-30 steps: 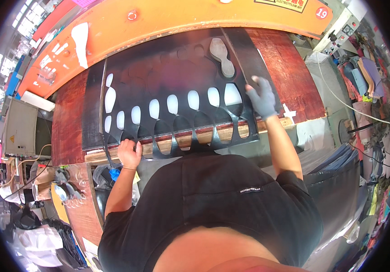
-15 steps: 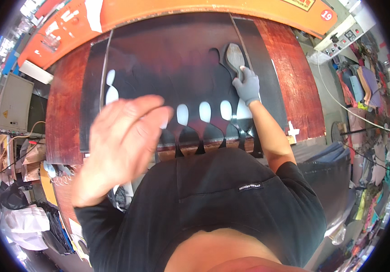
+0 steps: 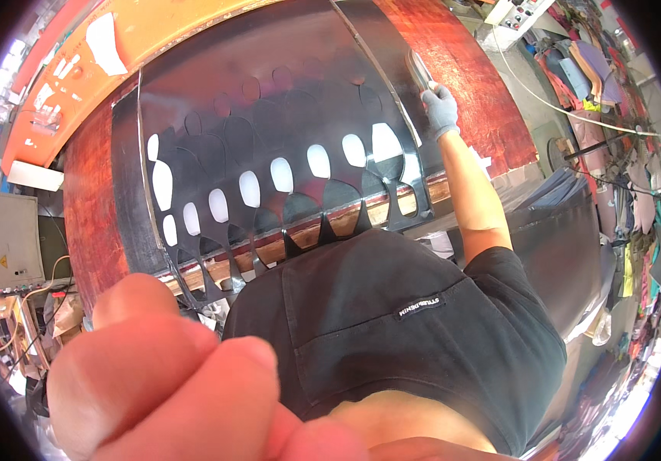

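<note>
Large and close, my bare left hand fills the lower left with its fingers curled together; whatever it may hold is hidden. My right hand, in a grey glove, grips the near end of a sole-shaped cutting die. The die is turned on its edge at the right side of the black sheet, past a thin strip. Sole-shaped outlines are cut into the sheet. Along its near edge several cut-outs show white, such as one white opening, with dark webs of leftover sheet between them.
An orange machine beam crosses the far left. Red-brown board flanks the sheet. A grey electrical cabinet stands at left, a control box at far right. A white cable hangs near heaps of coloured scraps.
My left hand came back from over the sheet, nearer to me, and its fingers curled. My right hand moved the die right, off its outline, turning it on edge. The whole view has tilted.
</note>
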A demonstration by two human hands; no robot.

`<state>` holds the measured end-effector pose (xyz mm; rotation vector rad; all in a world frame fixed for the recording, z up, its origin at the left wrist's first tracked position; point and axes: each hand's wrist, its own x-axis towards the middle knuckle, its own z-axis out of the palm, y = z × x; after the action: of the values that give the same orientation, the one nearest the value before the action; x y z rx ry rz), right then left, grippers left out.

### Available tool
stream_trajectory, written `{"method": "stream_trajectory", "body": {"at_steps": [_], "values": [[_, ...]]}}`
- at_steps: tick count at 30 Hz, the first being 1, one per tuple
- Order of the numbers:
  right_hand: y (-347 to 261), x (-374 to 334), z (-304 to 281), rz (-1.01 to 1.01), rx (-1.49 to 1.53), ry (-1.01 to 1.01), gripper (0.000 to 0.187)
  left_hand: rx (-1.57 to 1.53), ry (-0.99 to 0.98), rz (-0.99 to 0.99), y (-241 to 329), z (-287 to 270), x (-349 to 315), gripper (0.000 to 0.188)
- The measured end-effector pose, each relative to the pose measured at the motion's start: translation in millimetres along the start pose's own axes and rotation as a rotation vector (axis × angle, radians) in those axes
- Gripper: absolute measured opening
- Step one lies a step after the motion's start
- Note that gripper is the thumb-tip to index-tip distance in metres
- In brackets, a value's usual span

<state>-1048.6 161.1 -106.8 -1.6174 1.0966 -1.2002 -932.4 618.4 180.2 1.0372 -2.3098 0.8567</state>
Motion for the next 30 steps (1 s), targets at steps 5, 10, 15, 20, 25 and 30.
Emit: {"method": "stream_trajectory", "body": {"at_steps": [5, 10, 15, 20, 25, 30], "values": [[16, -30, -27, -0.257, -0.743, -0.048, 0.050, 0.125, 0.129, 0.118, -6, -12, -8, 0.022], [1, -52, -26, -0.500, -0.893, 0.088, 0.056, 0.067, 0.062, 0.043, -3, -27, -14, 0.018], [-23, -92, -4, -0.627, -0.566, -0.092, 0.046, -0.068, -0.210, -0.080, 12, -43, -25, 0.024], [-25, -132, 9, -0.675, -0.618, -0.195, 0.050, -0.055, -0.221, -0.065, 20, -40, -26, 0.033], [-24, -137, 11, -0.686, -0.712, -0.221, 0.044, -0.125, -0.320, -0.104, 19, -58, -21, 0.042], [-29, -132, 10, -0.634, -0.699, -0.209, 0.045, -0.078, 0.446, -0.058, 15, -42, -51, 0.024]]}}
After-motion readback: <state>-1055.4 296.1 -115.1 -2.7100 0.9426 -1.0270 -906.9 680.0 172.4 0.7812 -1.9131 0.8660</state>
